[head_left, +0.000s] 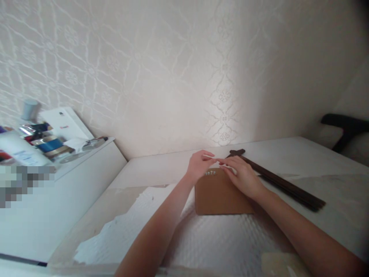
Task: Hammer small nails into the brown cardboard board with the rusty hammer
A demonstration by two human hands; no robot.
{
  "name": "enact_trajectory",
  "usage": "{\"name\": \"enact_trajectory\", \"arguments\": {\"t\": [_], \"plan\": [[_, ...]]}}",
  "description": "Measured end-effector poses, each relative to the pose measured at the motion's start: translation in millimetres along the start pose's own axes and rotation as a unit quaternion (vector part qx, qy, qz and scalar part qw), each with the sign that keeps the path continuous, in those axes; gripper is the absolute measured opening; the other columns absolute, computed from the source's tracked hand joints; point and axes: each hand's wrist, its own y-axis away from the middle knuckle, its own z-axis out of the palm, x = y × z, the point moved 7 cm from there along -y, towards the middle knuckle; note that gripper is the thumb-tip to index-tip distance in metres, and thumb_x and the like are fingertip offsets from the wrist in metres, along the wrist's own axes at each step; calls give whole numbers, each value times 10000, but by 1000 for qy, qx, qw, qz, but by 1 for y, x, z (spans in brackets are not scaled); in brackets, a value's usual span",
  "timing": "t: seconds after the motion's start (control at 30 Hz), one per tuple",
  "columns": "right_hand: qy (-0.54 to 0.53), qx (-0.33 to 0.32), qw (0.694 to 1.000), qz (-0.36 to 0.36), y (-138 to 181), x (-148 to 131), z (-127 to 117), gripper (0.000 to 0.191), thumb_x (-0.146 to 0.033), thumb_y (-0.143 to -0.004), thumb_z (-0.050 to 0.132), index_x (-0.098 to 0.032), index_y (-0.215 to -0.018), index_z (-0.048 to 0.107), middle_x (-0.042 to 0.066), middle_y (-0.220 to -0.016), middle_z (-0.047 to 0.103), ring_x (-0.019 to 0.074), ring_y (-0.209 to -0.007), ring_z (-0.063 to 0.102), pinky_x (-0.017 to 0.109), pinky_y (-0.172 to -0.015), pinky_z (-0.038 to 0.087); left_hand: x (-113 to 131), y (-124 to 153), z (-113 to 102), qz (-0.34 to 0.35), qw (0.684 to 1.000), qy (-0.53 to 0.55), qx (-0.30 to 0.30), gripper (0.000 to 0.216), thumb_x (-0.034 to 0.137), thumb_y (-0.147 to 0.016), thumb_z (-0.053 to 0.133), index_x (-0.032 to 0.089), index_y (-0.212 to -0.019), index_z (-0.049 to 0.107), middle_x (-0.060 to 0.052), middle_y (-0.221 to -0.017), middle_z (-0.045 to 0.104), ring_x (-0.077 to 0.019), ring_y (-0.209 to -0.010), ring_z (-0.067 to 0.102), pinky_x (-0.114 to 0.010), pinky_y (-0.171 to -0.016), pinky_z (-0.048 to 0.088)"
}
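Brown card [219, 196], mid-desk [317, 154], small beads [210, 173] at its far edge. Left hand [198, 166]: fingers pinched, seemingly on a thin pale sliver [209, 156]. Right hand [245, 177]: fingers extended, empty, steadying card. Step judged: fine bead handling; next wants a steady pinch.

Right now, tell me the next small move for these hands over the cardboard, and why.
Probably lower the thin pale sliver, pinched in the left hand, to the small beads at the far edge of the brown cardboard. The right hand meets it just above them, so a short dip should suffice.
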Motion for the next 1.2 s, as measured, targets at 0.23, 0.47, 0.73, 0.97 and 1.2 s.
{"name": "enact_trajectory", "arguments": {"t": [0.23, 0.47, 0.73, 0.97, 1.2], "plan": [[-53, 26, 998, 22, -1, -2, -2, 189, -141, -817, 497, -191, -874, 671, 55, -806, 675, 182, -739, 580, 309, -690, 465, 6, 21, 13, 31, 999, 33, -11, 160, 116, -696, 631, 146, -852, 609, -42, -749, 694, -131, -688, 633, -224, -645, 467], [-74, 48, 996, 32, -1, 6, -3, 147, -157, -809, 512, -195, -796, 653, 47, -772, 630, 167, -693, 555, 298, -649, 464, 13, 27, 12, 50, 998, 35, -29, 204, 162, -723, 626, 154, -925, 601, -29, -747, 696, -107, -618, 606, -215, -611, 459], [-34, 50, 996, 72, 4, 21, -3, 161, -192, -805, 509, -189, -835, 668, 42, -784, 663, 162, -678, 577, 297, -670, 471, 5, 20, -11, 70, 990, -120, 24, 220, 233, -859, 437, 188, -990, 609, -50, -1003, 682, -159, -937, 609, -271, -861, 427], [24, -17, 996, 87, 4, 25, 6, 186, -139, -766, 512, -179, -801, 691, 47, -750, 681, 177, -694, 591, 295, -672, 467, -20, 16, -9, 18, 979, -200, -36, 370, 340, -909, 309, 151, -976, 619, -93, -989, 682, -197, -959, 604, -291, -851, 421], [34, -73, 993, 88, 5, 24, 17, 190, -101, -745, 529, -192, -762, 695, 30, -767, 690, 167, -705, 600, 269, -678, 451, -9, 21, 7, 48, 974, -208, -73, 408, 382, -909, 282, 169, -939, 629, -68, -948, 687, -185, -900, 611, -273, -802, 431]]}}
